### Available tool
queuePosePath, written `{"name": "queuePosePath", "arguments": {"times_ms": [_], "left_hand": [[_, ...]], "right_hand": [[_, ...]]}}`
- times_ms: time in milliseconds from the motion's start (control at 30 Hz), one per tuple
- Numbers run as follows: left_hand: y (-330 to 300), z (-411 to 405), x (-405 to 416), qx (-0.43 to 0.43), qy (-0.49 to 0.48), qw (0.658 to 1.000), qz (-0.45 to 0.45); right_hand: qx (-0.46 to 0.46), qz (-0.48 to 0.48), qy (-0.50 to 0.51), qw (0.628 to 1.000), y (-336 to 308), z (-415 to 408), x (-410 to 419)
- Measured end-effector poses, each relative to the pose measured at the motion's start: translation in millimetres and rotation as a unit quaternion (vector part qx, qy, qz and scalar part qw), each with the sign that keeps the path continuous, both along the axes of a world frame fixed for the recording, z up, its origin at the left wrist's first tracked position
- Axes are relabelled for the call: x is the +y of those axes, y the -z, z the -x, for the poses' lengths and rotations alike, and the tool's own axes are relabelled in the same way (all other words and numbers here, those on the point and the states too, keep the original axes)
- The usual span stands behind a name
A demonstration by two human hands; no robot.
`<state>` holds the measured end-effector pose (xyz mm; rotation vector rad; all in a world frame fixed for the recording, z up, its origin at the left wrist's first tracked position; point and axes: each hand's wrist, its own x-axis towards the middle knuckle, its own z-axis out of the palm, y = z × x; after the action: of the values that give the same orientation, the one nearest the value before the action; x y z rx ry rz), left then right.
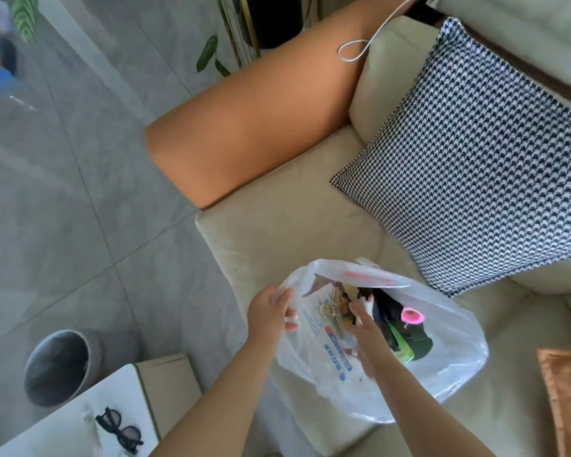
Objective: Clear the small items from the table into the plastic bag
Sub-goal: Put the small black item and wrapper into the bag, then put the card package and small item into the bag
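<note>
Nearest you, sunglasses (119,430) lie on the white table (63,423). Your left hand (271,311) pinches the rim of the plastic bag (442,357), which sits on the sofa seat (294,225). Your right hand (366,334) reaches into its mouth, fingers loosely spread over the clutter. Beyond lies a checked cushion (475,159).

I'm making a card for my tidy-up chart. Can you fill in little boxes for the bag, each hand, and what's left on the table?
bag: a clear plastic bag resting open on the cream sofa seat
in bag: a pink round item, gold clips, dark and green items
left hand: the left hand grips the bag's rim
right hand: the right hand reaches into the bag's mouth; grip unclear
still on table: black sunglasses on the white table
nearby: houndstooth cushion, grey bin
</note>
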<state>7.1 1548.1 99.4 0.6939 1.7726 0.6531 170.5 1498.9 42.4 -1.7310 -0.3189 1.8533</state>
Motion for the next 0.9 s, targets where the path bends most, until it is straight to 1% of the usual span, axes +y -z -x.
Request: {"name": "queuePosePath", "arguments": {"times_ms": [67, 133, 200, 300, 367, 467, 567, 700, 767, 833, 900], "left_hand": [[-10, 8, 13, 0.015, 0.0, 1.0, -0.018], [-19, 19, 24, 0.019, -0.005, 0.999, -0.029], [-28, 25, 27, 0.012, -0.005, 0.999, -0.031], [-36, 31, 12, -0.029, -0.01, 0.999, -0.014], [-41, 33, -2, -0.041, -0.007, 0.999, -0.006], [-52, 37, -21, -0.004, 0.028, 1.0, 0.007], [-72, 45, -44, -0.009, 0.047, 0.999, 0.019], [-107, 61, -86, -0.018, 0.055, 0.998, 0.012], [-122, 70, -110, -0.02, 0.072, 0.997, 0.012], [-138, 79, -137, -0.02, 0.103, 0.994, 0.014], [-151, 89, -165, 0.005, 0.148, 0.989, 0.011]], "right_hand": [[0.034, 0.004, -0.004, 0.999, -6, 10, 5], [0.039, -0.001, -0.033, 0.999, -11, 21, 11], [0.008, -0.007, -0.056, 0.998, -14, 27, 15], [-0.036, -0.008, -0.059, 0.998, -20, 25, 10], [-0.054, -0.008, -0.06, 0.997, -31, 19, 1], [-0.082, -0.007, -0.043, 0.996, -54, 13, -16], [-0.106, -0.016, -0.012, 0.994, -81, 12, -39], [-0.128, -0.053, -0.008, 0.99, -123, 24, -72], [-0.136, -0.07, -0.027, 0.988, -144, 38, -91], [-0.155, -0.097, -0.069, 0.981, -165, 54, -109], [-0.179, -0.125, -0.117, 0.969, -183, 72, -126]]}}
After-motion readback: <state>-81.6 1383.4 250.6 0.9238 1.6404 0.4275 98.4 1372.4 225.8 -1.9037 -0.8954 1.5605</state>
